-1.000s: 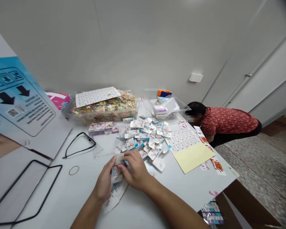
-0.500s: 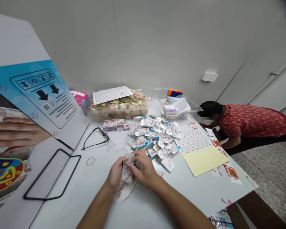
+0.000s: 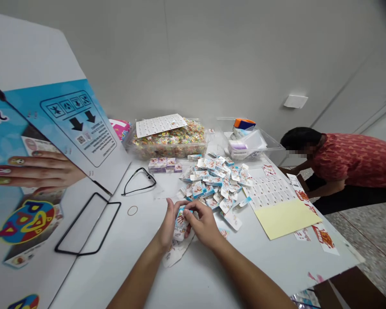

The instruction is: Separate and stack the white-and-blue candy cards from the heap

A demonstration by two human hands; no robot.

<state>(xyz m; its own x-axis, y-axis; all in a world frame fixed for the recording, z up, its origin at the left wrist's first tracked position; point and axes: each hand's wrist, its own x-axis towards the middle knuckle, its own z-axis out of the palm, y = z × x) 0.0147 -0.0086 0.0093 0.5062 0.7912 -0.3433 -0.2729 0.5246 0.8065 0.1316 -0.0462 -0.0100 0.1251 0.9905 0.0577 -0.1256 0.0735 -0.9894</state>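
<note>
Between my two hands, just above the white table (image 3: 122,274), is a small printed carton (image 3: 181,224) in white and blue with a red hand picture. My left hand (image 3: 167,225) holds it along its left side, thumb pointing up. The fingers of my right hand (image 3: 203,221) curl over its top and right side. Under the hands lies a white printed paper piece (image 3: 176,254), partly covered. Beyond them spreads a heap of similar small cartons (image 3: 214,182), several with flaps sticking out.
Behind stand a clear bin of colourful small packets (image 3: 170,148) and another clear bin (image 3: 270,146). Sticker sheets (image 3: 270,191) with yellow backing (image 3: 287,219) lie right. A large printed display board (image 3: 93,128), black frame (image 3: 90,227) and rubber band (image 3: 132,210) are left. A person (image 3: 357,159) bends down at right.
The camera view has shifted slightly, so the scene sits further right. The carton's top flap no longer stands up under my fingers, and my left thumb has lifted away.
</note>
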